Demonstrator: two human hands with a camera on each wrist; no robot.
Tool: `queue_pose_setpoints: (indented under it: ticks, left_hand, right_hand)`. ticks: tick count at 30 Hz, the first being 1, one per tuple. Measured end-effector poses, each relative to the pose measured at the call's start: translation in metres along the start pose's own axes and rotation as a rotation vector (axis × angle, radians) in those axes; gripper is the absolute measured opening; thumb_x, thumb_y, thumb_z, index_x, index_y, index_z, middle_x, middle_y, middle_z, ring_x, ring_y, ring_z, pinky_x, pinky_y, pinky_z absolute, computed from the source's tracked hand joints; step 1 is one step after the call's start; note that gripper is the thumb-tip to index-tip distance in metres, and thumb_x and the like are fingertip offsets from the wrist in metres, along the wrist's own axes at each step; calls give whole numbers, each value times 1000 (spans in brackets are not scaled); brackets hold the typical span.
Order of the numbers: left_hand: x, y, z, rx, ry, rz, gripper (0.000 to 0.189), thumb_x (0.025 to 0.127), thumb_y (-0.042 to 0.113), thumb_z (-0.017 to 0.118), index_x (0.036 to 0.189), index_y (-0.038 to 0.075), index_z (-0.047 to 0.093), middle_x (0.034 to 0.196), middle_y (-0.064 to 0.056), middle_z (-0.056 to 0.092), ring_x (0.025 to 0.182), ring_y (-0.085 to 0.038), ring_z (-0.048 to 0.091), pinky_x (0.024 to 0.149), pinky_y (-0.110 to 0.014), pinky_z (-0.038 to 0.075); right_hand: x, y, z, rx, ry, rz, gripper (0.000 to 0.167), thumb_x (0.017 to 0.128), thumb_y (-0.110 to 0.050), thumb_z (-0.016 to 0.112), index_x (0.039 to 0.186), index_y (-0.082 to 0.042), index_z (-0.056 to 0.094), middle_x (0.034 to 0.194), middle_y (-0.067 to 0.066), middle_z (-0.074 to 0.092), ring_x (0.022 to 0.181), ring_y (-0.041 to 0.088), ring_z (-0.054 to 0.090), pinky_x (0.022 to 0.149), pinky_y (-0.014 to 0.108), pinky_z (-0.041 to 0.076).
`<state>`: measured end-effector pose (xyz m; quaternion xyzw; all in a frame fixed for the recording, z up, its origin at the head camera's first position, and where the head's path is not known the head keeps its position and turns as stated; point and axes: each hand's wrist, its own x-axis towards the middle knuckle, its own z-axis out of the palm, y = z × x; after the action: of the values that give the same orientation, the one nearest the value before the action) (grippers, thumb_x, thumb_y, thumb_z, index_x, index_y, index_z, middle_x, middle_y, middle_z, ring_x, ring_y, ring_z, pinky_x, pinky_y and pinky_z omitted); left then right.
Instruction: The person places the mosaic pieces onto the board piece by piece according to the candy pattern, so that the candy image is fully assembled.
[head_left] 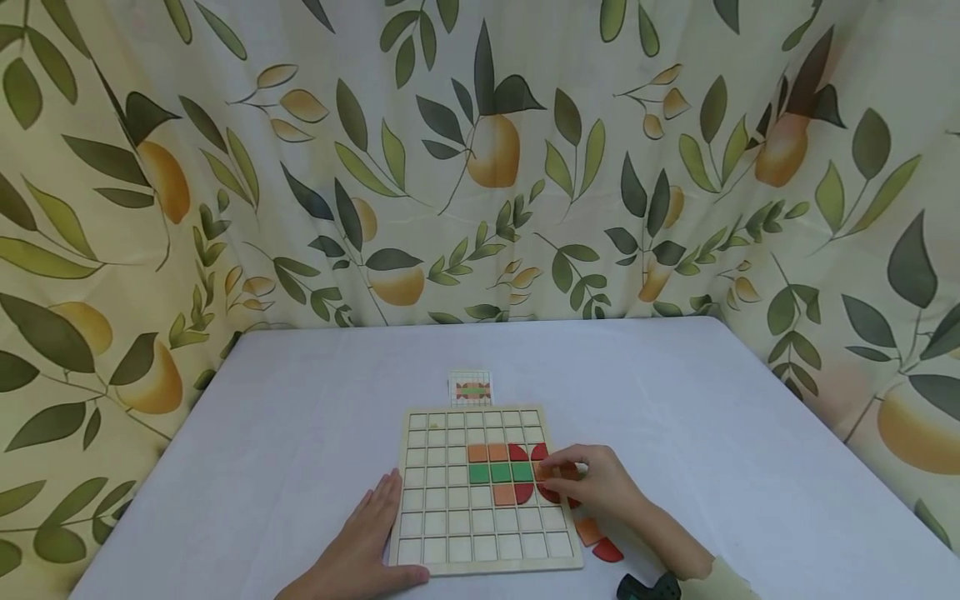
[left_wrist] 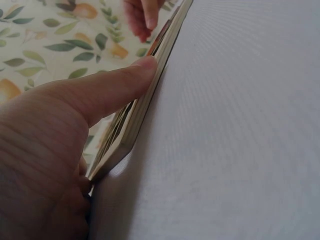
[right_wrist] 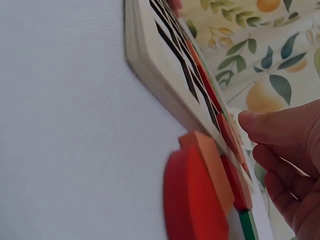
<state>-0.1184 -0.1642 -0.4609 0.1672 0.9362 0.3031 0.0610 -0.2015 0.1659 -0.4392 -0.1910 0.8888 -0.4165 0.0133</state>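
Note:
A wooden grid board lies on the table, bearing green square tiles, orange square tiles and red rounded tiles. My left hand rests along its left side, fingers straight, the thumb on its near edge. Over the right side, my right hand pinches an orange square tile between thumb and forefinger, at the end of the green row. In the right wrist view, the right thumb is close above the board; the pinched tile is not distinct there.
A small pattern card touches the board's far edge. Loose by the right edge lie an orange tile and a red tile, with more tiles partly under the right hand. Behind the white table hangs a leaf-and-fruit curtain.

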Motion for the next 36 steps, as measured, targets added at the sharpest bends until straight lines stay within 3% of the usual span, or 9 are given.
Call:
queue_pose_setpoints:
  ticks: [7,12,21,30,32,36]
  left_hand:
    - [-1,-2,1,6,4,8,120,68,71,60,144,-6,9,151,-18,10,138,-30,7,95,-6,-15]
    - [0,-4,2,9,8,9,119,68,71,60,144,-6,9,151,-18,10,138,-30,7,95,-7,-15]
    - [0,-3,2,13,18,26,119,69,70,60,144,-6,10,151,-18,10,138,-29,7,96,-8,-14]
    - [0,-2,0,6,10,9,120,67,71,61,145,-5,9,151,-17,10,138,-28,6,97,-8,-13]
    - [0,-1,0,6,9,1,120,67,71,61,145,-4,9,151,-17,10,138,-28,6,100,-12,-11]
    - [0,0,0,3,2,-6,120,67,71,61,145,-4,9,151,-16,9,138,-27,5,107,-32,-1]
  right_hand:
    - [-11,5,-7,-36,6,56,17,73,-19,78,90,-19,74,89,-12,66,91,15,57,81,35,48]
    - [-18,10,-14,-38,-14,29,20,73,-23,78,92,-19,74,88,-12,67,85,13,57,75,29,49]
    - [-36,12,-27,-20,-77,-5,22,74,-27,77,94,-20,72,90,-14,67,91,8,59,83,35,47]
    - [-47,11,-29,-9,-143,-62,21,77,-33,74,93,-21,71,89,-15,66,89,8,57,78,31,47]
    - [-48,11,-29,-5,-150,-75,20,77,-33,74,93,-20,72,89,-14,66,87,7,58,77,30,48]
    - [-50,11,-28,10,-171,-92,20,77,-30,74,93,-18,72,90,-12,66,86,7,58,76,28,48]
